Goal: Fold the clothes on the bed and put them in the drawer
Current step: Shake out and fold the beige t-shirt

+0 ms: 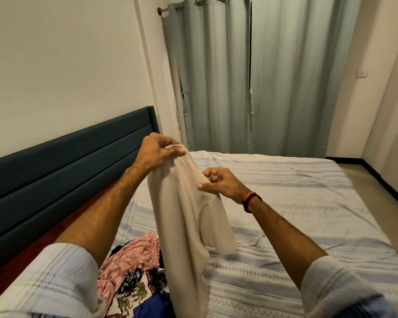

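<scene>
Sleeves blurred; both hands' grip on beige garment [182,216], btm cropped.

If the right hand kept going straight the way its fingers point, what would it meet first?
The right hand points leftward at the hanging beige garment; its fingertips seem to touch it already. The left hand grips the top, though depth is unclear.
</scene>
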`<state>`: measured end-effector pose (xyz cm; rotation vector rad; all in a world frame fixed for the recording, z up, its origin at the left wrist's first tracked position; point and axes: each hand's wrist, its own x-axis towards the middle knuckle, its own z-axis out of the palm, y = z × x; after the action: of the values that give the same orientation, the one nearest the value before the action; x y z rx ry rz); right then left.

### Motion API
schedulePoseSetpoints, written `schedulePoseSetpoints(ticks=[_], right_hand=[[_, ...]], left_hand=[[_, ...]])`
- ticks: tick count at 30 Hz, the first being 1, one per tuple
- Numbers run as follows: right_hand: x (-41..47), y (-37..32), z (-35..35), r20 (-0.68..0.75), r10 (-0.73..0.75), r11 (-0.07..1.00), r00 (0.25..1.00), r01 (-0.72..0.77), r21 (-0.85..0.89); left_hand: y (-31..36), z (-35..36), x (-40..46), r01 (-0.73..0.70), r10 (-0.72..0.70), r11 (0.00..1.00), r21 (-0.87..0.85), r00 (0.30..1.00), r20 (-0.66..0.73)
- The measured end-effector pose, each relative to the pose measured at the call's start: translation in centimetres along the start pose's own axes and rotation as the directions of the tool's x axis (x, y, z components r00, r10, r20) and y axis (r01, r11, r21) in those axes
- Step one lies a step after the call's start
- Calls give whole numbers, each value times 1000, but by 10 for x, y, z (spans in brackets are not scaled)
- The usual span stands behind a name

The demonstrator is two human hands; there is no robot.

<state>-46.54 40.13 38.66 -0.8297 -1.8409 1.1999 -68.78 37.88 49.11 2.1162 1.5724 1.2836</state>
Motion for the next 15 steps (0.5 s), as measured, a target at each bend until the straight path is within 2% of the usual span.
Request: schedulePoseSetpoints(ticks=[2, 4, 5, 7, 8, 10, 12, 13, 15], right_hand=[[-2, 0, 4, 25, 36, 999, 999, -36, -3], [-2, -1, 10, -69, 20, 994, 997, -27, -104], [-1, 1, 14, -171, -27, 985, 985, -2, -171], [1, 5, 23, -391, -155, 955, 907, 37, -294], [0, 4, 28, -446, -211, 938, 870, 52, -342], [-2, 2, 36, -415, -270, 916, 869, 99, -388], [-4, -1, 40, -310, -202, 957, 929, 120, -265], [-4, -4, 42, -261, -126, 990, 957, 105, -94], [-2, -10, 42, -209, 29, 975, 977, 18, 222]], left_hand=[[0, -1, 0, 7, -7, 1000, -10, 1000, 17], [-3, 0, 0, 46, -46, 999, -27, 999, 14], [-5, 0, 0, 77, -77, 996, -35, 997, -5], [-9, 2, 0, 123, -126, 992, -40, 990, -60], [-11, 4, 0, 133, -136, 990, -45, 987, -90], [-13, 8, -2, 139, -147, 988, -70, 980, -137], [-14, 9, -2, 139, -153, 985, -99, 976, -155], [-14, 9, -2, 137, -153, 985, -106, 976, -154], [-13, 7, -2, 127, -141, 987, -103, 979, -146]])
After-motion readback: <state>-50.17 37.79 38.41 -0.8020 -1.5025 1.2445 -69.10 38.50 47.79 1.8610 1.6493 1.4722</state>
